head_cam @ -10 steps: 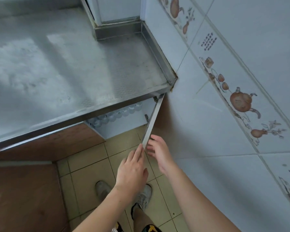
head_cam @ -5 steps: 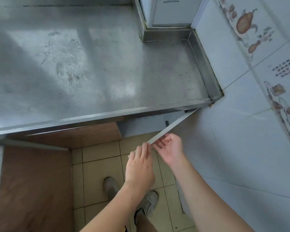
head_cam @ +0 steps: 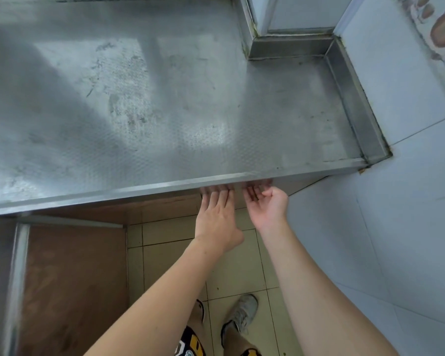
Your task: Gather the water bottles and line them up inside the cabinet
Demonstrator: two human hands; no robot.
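Steel counter (head_cam: pixel 165 98) — fingertips (head_cam: pixel 217 192) blurred beneath

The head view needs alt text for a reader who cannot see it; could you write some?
Both hands, left hand and right hand, reach with straight fingers under the front edge of a steel counter, fingertips hidden or blurred. A brown cabinet door stands open at left; no bottles are visible.

The steel countertop (head_cam: pixel 165 98) overhangs both hands, its front lip (head_cam: pixel 165 187) hiding the fingertips (blurred, probably against the cabinet door (head_cam: pixel 293 182)). The tiled wall (head_cam: pixel 396 227) closes the right; open floor (head_cam: pixel 242 273) lies below.
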